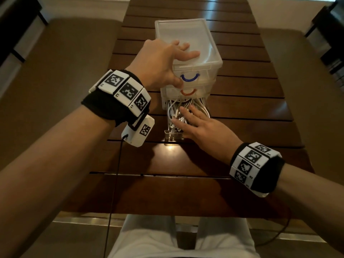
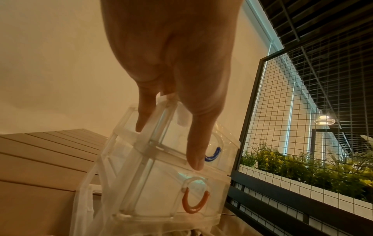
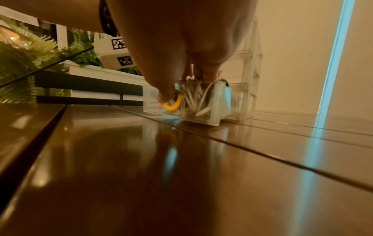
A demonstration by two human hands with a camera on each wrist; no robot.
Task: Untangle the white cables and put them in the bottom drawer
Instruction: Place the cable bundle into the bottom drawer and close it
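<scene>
I am bracing the drawer unit (image 1: pixel 188 43) with my left hand (image 1: pixel 162 60) spread over its top while my right hand (image 1: pixel 201 125), fingers flat, is pressing the white cables (image 1: pixel 175 112) into the open bottom drawer (image 3: pixel 201 108) on the worktop (image 1: pixel 242 112); loops standing proud are likely jamming it on closing.

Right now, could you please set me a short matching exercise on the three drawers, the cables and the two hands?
Column one:
1. top drawer
2. middle drawer
3. bottom drawer
4. left hand
5. right hand

Column two:
a. yellow handle, pulled out, holds the white cables
b. lies flat on the cables
c. blue handle
d. rests on top of the drawer unit
e. orange-red handle

Pairs: 1-c, 2-e, 3-a, 4-d, 5-b
</scene>
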